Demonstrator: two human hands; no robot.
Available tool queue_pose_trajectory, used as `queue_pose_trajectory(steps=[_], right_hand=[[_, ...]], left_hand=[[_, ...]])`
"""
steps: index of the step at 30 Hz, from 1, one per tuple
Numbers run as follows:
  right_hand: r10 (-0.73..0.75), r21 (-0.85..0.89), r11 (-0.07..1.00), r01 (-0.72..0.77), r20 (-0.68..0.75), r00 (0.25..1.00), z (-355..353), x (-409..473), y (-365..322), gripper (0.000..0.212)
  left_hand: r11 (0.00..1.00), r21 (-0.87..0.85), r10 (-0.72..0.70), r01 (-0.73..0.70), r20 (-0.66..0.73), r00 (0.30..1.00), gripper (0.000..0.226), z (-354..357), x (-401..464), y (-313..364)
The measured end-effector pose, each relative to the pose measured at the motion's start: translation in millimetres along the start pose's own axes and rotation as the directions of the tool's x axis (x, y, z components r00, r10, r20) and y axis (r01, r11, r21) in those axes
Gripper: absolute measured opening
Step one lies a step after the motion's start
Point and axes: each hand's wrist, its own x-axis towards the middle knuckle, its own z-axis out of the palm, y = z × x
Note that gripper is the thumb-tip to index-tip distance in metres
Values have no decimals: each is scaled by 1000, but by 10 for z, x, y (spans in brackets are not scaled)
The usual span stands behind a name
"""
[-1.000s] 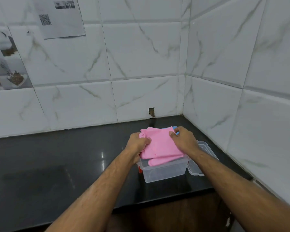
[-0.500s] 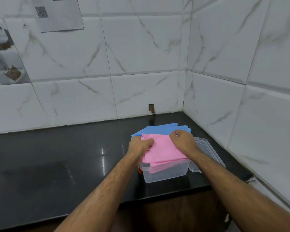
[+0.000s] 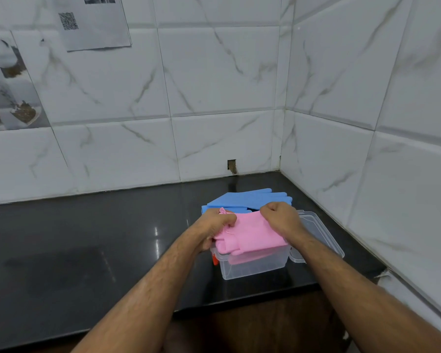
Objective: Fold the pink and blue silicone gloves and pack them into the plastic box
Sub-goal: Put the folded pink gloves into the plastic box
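The folded pink gloves [image 3: 252,233] lie across the top of the clear plastic box [image 3: 255,266], partly sunk into it. My left hand [image 3: 214,225] grips their left end and my right hand [image 3: 280,220] grips their far right edge. Both fists are closed on the pink silicone. The blue gloves [image 3: 250,200] lie flat on the black counter just behind the box, fingers pointing right. The box's inside is mostly hidden by the pink gloves.
The clear lid [image 3: 316,233] lies on the counter right of the box, against my right wrist. A small orange thing [image 3: 215,259] shows at the box's left side. Tiled walls close the back and right; the counter's front edge [image 3: 239,299] runs just before the box.
The pink gloves have gone lower into the box with both hands pressing them down. The blue gloves behind have come into plain sight as the view tilted.
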Motion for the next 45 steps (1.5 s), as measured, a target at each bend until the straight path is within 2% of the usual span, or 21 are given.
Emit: queue_pose_trajectory(steps=[6, 13, 16, 18, 21, 23, 24, 26, 28, 29, 32, 35, 37, 39, 40, 41, 43, 45], right_hand=[[-41, -89, 995, 38, -36, 999, 33, 2, -14, 43], [-126, -391, 915, 95, -56, 990, 89, -33, -83, 40], [-119, -393, 917, 74, -91, 989, 111, -15, -51, 35], [-138, -322, 942, 94, -116, 984, 111, -2, 0, 30], [-271, -145, 956, 256, -94, 958, 15, -60, 88, 33], [-450, -164, 879, 449, 32, 893, -111, -82, 135, 31], [-513, -211, 817, 537, 162, 843, -172, -75, 138, 32], [-482, -358, 662, 658, 469, 740, -278, -42, 95, 41], [-355, -454, 531, 715, 647, 675, -356, 19, 19, 50], [-319, -454, 514, 727, 686, 654, -377, 42, -13, 53], [-309, -357, 555, 751, 750, 585, -356, 58, -79, 60], [-298, -361, 506, 783, 779, 552, -246, 42, -91, 63], [-322, -351, 506, 788, 771, 549, -196, 42, -82, 65], [-344, -318, 530, 786, 767, 542, -181, 39, -69, 68], [-347, -307, 540, 783, 767, 540, -178, 35, -61, 69], [-350, -302, 545, 782, 765, 540, -177, 30, -54, 70], [-366, -294, 555, 778, 754, 546, -174, 19, -43, 71], [-380, -281, 574, 769, 741, 554, -170, 24, -30, 70]], left_hand=[[996, 83, -25, 31, -72, 997, 19, 19, -15, 18], [937, 331, -67, 113, -148, 987, 25, 127, 9, 104], [902, 400, -100, 165, -178, 979, 25, 174, 14, 169], [891, 412, -118, 189, -193, 974, 27, 187, 16, 200], [899, 390, -134, 200, -188, 973, 32, 174, 61, 191], [898, 395, -128, 193, -185, 974, 34, 174, 101, 168], [893, 409, -120, 188, -187, 975, 33, 177, 117, 161], [877, 448, -88, 174, -205, 975, 33, 192, 133, 148], [858, 490, -47, 154, -224, 973, 36, 212, 135, 141], [850, 507, -29, 144, -227, 973, 41, 226, 135, 136], [826, 555, 27, 101, -217, 976, 70, 258, 105, 118], [803, 589, 61, 88, -228, 972, 88, 270, 61, 140], [840, 530, 24, 118, -253, 967, 87, 265, 53, 169], [886, 436, -23, 155, -292, 956, 76, 259, 28, 224], [867, 474, -7, 156, -301, 954, 73, 254, 14, 241], [804, 578, 52, 140, -303, 952, 71, 251, 9, 250], [611, 789, 227, 64, -252, 941, 53, 248, -4, 251], [399, 917, 416, -22, -159, 895, 30, 243, -69, 270]])
